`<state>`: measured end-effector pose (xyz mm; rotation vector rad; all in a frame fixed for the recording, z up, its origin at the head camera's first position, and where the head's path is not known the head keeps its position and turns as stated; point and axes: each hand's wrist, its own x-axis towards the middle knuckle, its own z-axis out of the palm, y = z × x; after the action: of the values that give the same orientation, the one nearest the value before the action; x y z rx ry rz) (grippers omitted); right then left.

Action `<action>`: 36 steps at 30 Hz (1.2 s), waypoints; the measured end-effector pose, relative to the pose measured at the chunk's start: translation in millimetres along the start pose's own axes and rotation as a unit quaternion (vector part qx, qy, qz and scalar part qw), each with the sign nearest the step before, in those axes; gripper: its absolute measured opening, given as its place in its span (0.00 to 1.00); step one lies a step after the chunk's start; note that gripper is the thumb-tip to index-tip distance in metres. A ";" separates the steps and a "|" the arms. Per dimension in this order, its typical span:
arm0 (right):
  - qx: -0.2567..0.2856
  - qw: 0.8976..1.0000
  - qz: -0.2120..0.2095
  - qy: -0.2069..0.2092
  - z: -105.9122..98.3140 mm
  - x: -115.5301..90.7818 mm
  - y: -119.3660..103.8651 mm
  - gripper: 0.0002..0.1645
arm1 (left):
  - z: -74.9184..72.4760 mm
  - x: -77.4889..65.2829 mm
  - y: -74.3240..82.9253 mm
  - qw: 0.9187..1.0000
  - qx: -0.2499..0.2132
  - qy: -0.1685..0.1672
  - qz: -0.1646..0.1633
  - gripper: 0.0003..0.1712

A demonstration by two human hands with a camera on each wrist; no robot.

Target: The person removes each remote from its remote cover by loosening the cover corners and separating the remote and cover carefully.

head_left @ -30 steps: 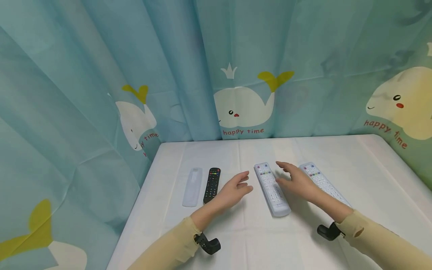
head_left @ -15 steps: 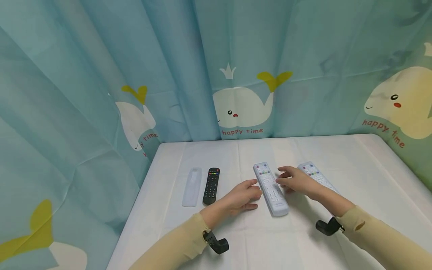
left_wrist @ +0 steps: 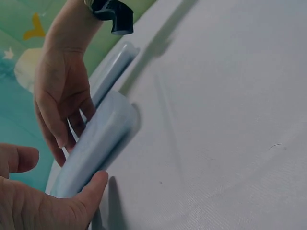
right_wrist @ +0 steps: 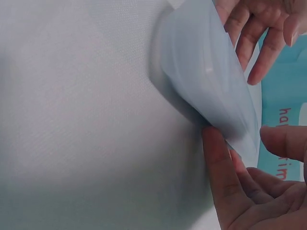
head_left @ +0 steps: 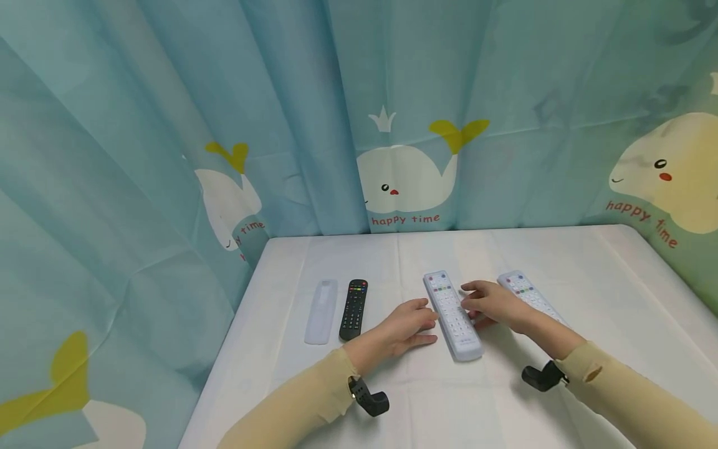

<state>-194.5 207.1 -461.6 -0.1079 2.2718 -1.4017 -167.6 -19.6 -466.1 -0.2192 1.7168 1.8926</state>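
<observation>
A white remote control [head_left: 455,324] in a translucent sleeve lies tilted on the cloth between my two hands. My left hand [head_left: 406,327] is at its left side, fingers spread and pointing toward it. From the other side, my right hand [head_left: 493,304] reaches in with bent, relaxed fingers. In the left wrist view, a left fingertip sits right at the edge of the remote control [left_wrist: 103,129]. The right wrist view shows a right fingertip at the lower edge of the remote control [right_wrist: 206,76], with the thumb held apart.
A second white remote control [head_left: 527,293] lies right, partly behind my right forearm. At left are a black remote control [head_left: 354,308] and an empty translucent sleeve [head_left: 321,312]. A whale-print curtain [head_left: 314,156] hangs behind the white-covered table [head_left: 426,411].
My left hand has moved right to the middle remote control, its fingers spreading. My right hand has lowered slightly beside it. The remote controls have stayed in place.
</observation>
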 end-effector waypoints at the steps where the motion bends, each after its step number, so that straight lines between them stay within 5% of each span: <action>1: 0.003 1.000 -0.001 -0.002 0.4 0.6 0.6 0.37 | 0.8 1.1 0.2 1.000 -0.002 0.001 0.000 0.39; 14: 0.001 1.000 0.004 -0.006 4.2 6.6 2.3 0.32 | 12.9 6.4 0.5 0.999 -0.033 -0.015 0.000 0.34; 25: -0.004 1.000 0.013 0.004 10.2 8.1 0.7 0.29 | 16.3 5.7 1.6 0.999 -0.037 0.024 -0.002 0.32; 36: 0.033 0.999 -0.003 0.033 18.5 8.5 -0.4 0.32 | 9.7 8.1 0.5 0.997 -0.013 0.064 0.040 0.27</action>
<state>-194.3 189.0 -471.0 -0.0474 2.2780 -1.5022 -172.1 -7.9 -468.0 -0.2908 1.8115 1.9977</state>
